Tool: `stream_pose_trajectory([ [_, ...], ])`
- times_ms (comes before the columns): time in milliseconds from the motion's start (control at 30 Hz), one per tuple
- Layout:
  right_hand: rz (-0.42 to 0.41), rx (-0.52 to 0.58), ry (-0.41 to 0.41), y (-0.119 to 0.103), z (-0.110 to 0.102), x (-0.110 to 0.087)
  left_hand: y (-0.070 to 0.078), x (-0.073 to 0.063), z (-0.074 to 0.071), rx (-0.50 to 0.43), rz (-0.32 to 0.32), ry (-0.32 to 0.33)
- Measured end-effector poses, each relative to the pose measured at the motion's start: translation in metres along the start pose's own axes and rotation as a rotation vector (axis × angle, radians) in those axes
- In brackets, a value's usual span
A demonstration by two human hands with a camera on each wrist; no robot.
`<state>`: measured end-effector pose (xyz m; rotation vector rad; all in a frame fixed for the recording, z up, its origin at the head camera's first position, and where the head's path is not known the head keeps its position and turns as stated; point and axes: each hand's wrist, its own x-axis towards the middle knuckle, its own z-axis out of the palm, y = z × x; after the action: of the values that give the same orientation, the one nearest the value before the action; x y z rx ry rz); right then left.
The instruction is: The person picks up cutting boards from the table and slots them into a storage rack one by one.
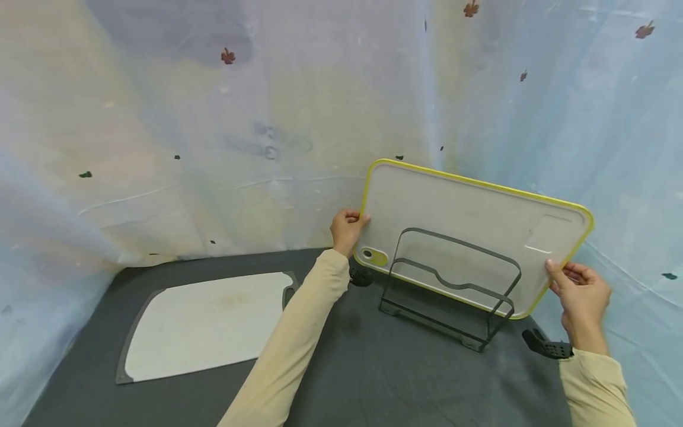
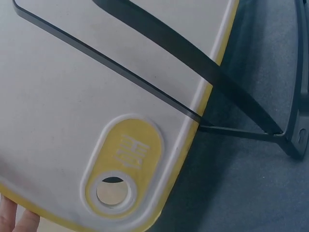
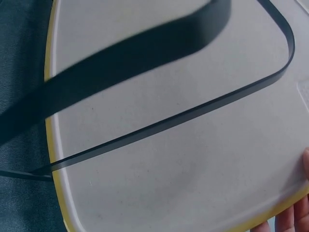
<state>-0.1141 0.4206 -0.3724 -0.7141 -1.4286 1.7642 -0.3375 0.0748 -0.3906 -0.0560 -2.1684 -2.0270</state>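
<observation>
A light grey cutting board with a yellow rim is held up on its long side, tilted down to the right. My left hand pinches its left edge, just above the yellow oval with a round hole. On the right edge, the thumb of my right hand lies on the near face, with the fingers behind. In front of the board stands a dark metal rack with two wire-like hoops. In both wrist views the hoops cross the near face, and fingertips show beyond the rim.
A white cutting board with grey ends lies flat on the dark tabletop at left, partly behind my left sleeve. Pale plastic sheeting with small leaf shapes hangs behind the table and along its sides.
</observation>
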Motion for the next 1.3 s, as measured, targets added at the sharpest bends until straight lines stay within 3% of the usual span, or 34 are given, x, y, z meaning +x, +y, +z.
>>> stream_pose_trajectory([
  [433, -0.007, 0.021, -0.017, 0.0, 0.007, -0.009, 0.004, 0.004, -0.003, 0.036, 0.003, 0.024],
  [700, -0.017, -0.063, -0.021, 0.004, 0.014, -0.012, 0.007, 0.007, -0.01, 0.037, -0.002, 0.071],
  [1000, -0.026, -0.015, 0.016, 0.005, 0.017, -0.013, 0.009, 0.006, -0.014, 0.086, -0.007, 0.041],
  [1300, -0.1, -0.019, 0.053, -0.002, 0.019, -0.015, 0.013, 0.008, -0.022, 0.008, 0.006, -0.012],
])
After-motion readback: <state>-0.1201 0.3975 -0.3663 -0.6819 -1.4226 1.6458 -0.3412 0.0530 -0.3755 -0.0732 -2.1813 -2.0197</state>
